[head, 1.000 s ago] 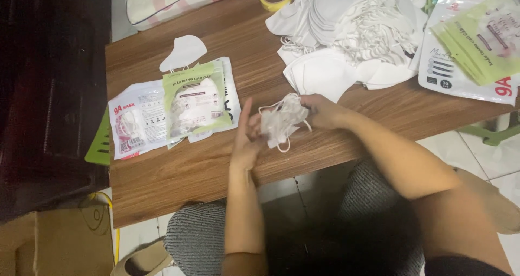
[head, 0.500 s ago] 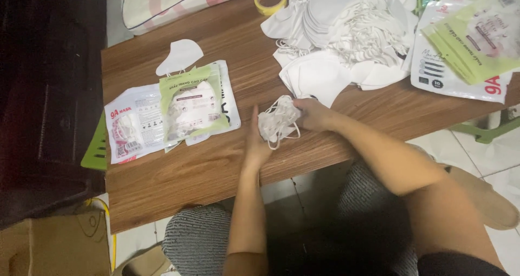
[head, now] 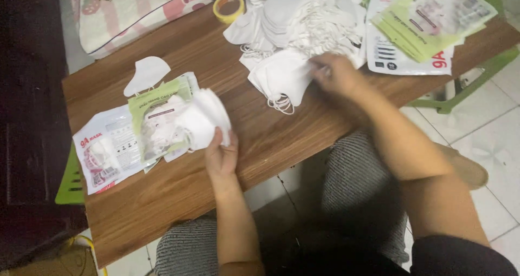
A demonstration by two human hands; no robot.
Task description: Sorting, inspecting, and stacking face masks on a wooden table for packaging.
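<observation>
Where both met, hands (head: 222, 157) now apart.

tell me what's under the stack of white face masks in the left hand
The stack of white face masks, held by the left hand, lies over flat green and white printed packets on the brown wooden table. The packet parts beneath the masks are covered.

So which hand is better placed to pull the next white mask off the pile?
Probably the right hand: it already touches the pile of loose white masks. The left hand is across the table, holding a stack of masks beside the packets.
</observation>
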